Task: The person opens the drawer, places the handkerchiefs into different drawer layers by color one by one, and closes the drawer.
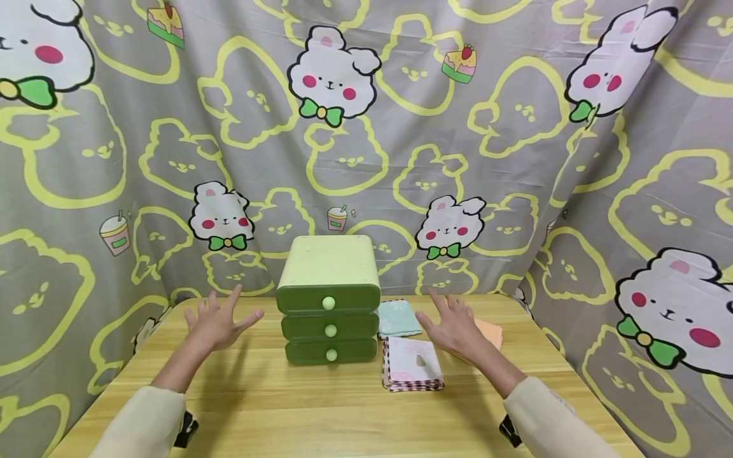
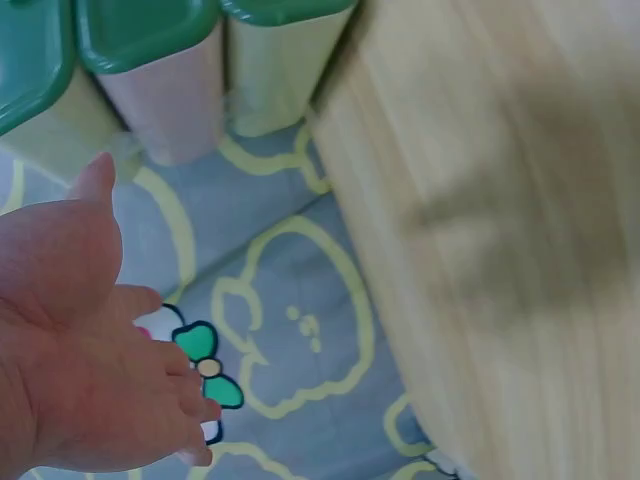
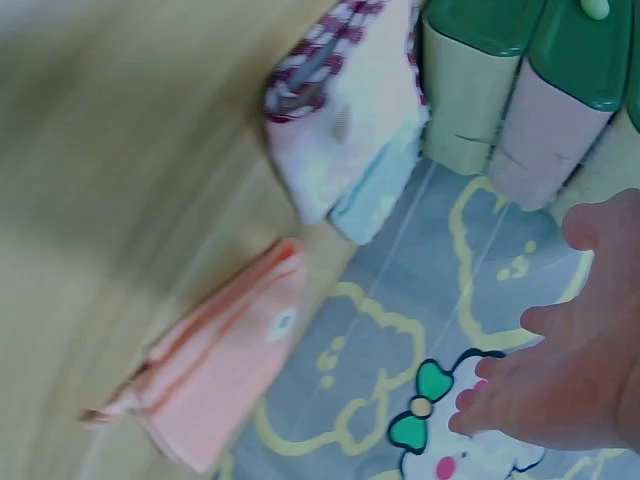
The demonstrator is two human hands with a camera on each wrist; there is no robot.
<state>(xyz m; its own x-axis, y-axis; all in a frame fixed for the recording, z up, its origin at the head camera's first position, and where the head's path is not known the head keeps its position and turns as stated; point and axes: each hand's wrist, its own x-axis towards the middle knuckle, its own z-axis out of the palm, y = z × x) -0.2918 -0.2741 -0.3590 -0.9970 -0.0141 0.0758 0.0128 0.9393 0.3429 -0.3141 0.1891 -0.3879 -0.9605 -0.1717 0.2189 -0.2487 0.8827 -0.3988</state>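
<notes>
Both hands hover over the wooden table with fingers spread, holding nothing. My left hand [image 1: 214, 323] is left of a small three-drawer box [image 1: 329, 261], which has a cream top, dark green drawer fronts and round pale knobs. To the right of the box is my right hand [image 1: 455, 324], above several folded cloths. Nearest the front lies a white-and-pink cloth [image 1: 413, 360] with a checked maroon edge. Behind it sits a light blue cloth [image 1: 399, 318]. An orange cloth [image 3: 225, 365] lies apart, partly hidden by the right hand and forearm in the head view.
The wooden table [image 1: 321, 407] meets a grey curtain [image 1: 366, 152] printed with cartoon bears and rabbits at the back and both sides. The drawer box stands near the table's back edge, all drawers closed.
</notes>
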